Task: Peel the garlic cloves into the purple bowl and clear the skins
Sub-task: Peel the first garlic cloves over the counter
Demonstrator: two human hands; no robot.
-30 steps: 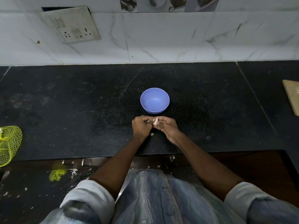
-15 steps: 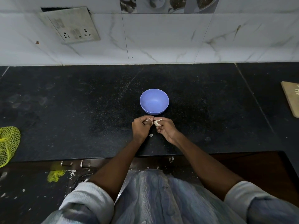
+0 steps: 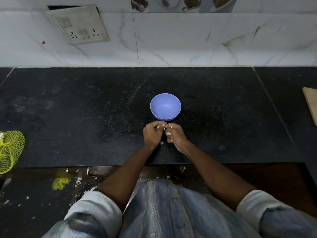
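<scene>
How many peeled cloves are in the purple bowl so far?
0. The purple bowl on the counter shows only its bare inside. Any garlic is hidden within the left hand and right hand.

Purple bowl (image 3: 165,107); black speckled counter (image 3: 85,117); yellow-green net bag (image 3: 10,150).

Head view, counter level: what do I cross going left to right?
Yellow mesh bag → left hand → right hand → wooden board at the right edge. The purple bowl sits just beyond both hands.
</scene>
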